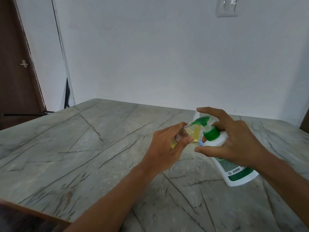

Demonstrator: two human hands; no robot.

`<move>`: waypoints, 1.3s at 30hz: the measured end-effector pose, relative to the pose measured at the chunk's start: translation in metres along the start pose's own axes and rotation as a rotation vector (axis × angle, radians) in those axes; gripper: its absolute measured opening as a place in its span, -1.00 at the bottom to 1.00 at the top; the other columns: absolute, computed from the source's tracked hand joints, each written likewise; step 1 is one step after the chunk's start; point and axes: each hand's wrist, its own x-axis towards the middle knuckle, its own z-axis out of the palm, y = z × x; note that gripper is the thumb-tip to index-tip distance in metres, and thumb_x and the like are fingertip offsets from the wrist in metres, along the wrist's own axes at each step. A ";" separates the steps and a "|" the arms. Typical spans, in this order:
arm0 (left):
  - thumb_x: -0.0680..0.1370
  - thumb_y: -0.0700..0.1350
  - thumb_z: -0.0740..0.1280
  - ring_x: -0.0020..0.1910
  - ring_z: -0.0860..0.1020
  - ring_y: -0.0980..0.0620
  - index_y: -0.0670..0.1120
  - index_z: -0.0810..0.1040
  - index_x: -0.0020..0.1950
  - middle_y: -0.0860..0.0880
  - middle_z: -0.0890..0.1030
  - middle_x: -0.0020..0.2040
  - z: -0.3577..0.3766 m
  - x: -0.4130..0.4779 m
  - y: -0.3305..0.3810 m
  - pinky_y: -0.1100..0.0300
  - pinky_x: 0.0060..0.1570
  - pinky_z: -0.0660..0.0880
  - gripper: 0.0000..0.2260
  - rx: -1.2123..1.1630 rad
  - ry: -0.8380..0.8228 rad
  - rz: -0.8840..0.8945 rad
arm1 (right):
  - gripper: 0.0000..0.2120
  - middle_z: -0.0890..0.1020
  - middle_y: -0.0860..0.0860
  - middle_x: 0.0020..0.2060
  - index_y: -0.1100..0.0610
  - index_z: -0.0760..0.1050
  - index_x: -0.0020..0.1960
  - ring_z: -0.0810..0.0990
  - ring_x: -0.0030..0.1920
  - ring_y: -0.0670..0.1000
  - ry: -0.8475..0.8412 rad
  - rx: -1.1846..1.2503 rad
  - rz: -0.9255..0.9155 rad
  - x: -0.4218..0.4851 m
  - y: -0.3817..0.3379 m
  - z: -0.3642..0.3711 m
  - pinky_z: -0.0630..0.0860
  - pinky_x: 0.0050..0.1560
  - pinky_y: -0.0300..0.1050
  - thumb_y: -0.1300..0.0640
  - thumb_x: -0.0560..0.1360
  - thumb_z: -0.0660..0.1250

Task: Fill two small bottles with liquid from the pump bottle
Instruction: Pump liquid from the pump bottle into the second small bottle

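A white pump bottle (234, 166) with a green collar and green pump head (200, 121) stands on the marble table. My right hand (234, 139) grips its neck, the index finger arched over the pump head. My left hand (167, 148) holds a small clear bottle (184, 131), tilted, its open mouth right under the green spout; yellow liquid sits inside. A second small bottle (197, 131) with yellow liquid stands just behind, partly hidden. A small blue piece (201, 142) lies beside the pump bottle.
The grey veined marble table (83, 148) stretches wide to the left and front. A white wall (167, 56) runs behind it, with a brown door (16, 72) at far left. The table's wooden edge (33, 213) shows at lower left.
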 end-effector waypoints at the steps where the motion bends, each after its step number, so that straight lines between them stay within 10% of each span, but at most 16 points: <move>1: 0.52 -0.03 0.39 -0.12 0.58 0.15 -0.15 0.56 0.23 0.00 0.67 -0.04 0.000 0.000 0.000 0.39 -0.18 0.53 -0.68 0.008 -0.003 0.001 | -0.26 0.62 -0.39 -0.18 -0.37 0.27 0.27 0.63 -0.23 -0.28 -0.004 -0.004 -0.001 0.000 0.000 0.000 0.45 -0.28 -0.52 -0.19 0.20 0.57; 39: 0.52 -0.01 0.38 -0.13 0.58 0.16 -0.18 0.55 0.22 -0.03 0.67 -0.03 0.001 -0.001 0.000 0.42 -0.17 0.53 -0.65 0.007 -0.015 0.016 | -0.42 0.58 -0.38 -0.30 -0.23 0.43 0.12 0.64 -0.29 -0.30 0.049 -0.006 0.000 0.000 0.004 -0.001 0.48 -0.34 -0.52 -0.14 0.17 0.58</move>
